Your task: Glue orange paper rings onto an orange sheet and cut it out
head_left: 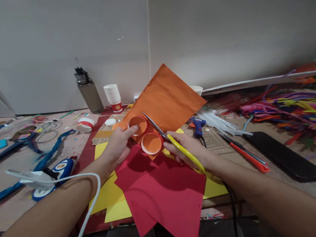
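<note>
My left hand (119, 146) is closed, its thumb pressed inside a short red cup ring (138, 119) that looks cut from a paper cup. A second cup ring (151, 135), with a white rim, sits just below and to the right of it. Orange shows inside both rings. Behind them an orange sheet (171, 95) stands tilted, corner up. Yellow-handled scissors (185, 152) are in my closed right hand (190, 145), blades pointing up and left across the orange sheet. My right fingertips are beside the second ring; whether they grip it I cannot tell. Red sheets (167, 187) lie below my hands.
Yellow sheets (109, 193) lie under the red ones. Stacked paper cups (112, 95) and a bottle (89, 92) stand behind. To the right are a glue gun (198, 126), a red-handled cutter (247, 155), a black phone-like slab (285, 156) and pipe cleaners (305, 109). A white cable (94, 200) crosses my left forearm.
</note>
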`<act>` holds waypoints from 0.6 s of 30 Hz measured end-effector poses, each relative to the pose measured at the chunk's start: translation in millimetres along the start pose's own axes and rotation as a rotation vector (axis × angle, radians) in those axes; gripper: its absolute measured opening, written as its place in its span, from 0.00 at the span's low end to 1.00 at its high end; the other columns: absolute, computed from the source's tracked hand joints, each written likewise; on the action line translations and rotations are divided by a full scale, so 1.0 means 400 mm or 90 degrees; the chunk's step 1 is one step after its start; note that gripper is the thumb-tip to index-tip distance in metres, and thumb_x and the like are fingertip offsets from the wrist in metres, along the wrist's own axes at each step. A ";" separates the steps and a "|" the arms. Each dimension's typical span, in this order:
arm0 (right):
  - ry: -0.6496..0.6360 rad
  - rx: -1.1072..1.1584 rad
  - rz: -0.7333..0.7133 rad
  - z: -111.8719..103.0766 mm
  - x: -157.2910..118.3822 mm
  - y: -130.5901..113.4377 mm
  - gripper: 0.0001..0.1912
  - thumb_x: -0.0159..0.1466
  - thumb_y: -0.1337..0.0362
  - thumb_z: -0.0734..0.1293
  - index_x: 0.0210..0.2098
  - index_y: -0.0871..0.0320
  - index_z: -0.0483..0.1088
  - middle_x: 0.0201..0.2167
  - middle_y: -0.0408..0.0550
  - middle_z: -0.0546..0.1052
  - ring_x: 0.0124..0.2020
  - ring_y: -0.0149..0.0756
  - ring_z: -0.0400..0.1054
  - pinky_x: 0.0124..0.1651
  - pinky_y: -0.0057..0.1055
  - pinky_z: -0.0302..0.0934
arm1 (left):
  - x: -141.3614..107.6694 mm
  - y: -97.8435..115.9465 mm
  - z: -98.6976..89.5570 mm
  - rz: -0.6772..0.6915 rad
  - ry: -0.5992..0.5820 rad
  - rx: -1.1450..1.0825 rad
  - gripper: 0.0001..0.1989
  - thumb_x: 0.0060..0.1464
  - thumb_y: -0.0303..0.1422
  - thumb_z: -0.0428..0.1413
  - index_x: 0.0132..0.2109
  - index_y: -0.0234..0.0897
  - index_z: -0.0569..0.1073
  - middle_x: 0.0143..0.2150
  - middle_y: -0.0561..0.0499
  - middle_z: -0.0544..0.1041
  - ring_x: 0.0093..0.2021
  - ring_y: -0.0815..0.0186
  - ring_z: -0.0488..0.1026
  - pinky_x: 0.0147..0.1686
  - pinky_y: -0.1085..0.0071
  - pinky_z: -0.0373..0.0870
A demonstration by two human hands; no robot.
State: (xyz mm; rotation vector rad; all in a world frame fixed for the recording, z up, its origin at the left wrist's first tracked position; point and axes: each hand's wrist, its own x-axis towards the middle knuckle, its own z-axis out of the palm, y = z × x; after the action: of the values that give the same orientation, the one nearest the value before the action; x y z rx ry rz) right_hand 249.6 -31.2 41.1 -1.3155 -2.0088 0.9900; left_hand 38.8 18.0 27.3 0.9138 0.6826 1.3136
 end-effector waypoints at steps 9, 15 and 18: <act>0.030 0.020 0.008 0.010 0.003 -0.005 0.17 0.64 0.51 0.63 0.27 0.55 0.58 0.18 0.35 0.62 0.15 0.24 0.56 0.18 0.23 0.49 | -0.005 0.011 0.003 0.010 -0.009 0.013 0.13 0.43 0.27 0.65 0.39 0.35 0.76 0.36 0.52 0.80 0.34 0.68 0.76 0.39 0.72 0.73; -0.001 0.001 -0.001 -0.005 -0.006 -0.010 0.15 0.64 0.51 0.63 0.29 0.55 0.60 0.19 0.36 0.64 0.17 0.25 0.57 0.20 0.23 0.49 | 0.008 0.015 -0.020 -0.030 -0.027 0.087 0.14 0.44 0.28 0.64 0.41 0.35 0.75 0.36 0.51 0.80 0.31 0.67 0.76 0.33 0.72 0.73; -0.007 -0.020 -0.005 -0.012 -0.009 -0.015 0.15 0.64 0.51 0.63 0.30 0.55 0.61 0.19 0.37 0.65 0.18 0.25 0.57 0.21 0.23 0.49 | 0.009 0.017 -0.023 -0.034 -0.050 0.109 0.13 0.45 0.29 0.64 0.41 0.35 0.75 0.35 0.50 0.80 0.30 0.67 0.76 0.32 0.71 0.73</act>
State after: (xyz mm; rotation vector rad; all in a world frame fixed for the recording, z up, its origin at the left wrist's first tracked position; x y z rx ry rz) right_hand 251.5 -34.7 48.6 -1.3209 -2.0435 0.9676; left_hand 28.0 23.4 29.0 1.0729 0.7622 1.1787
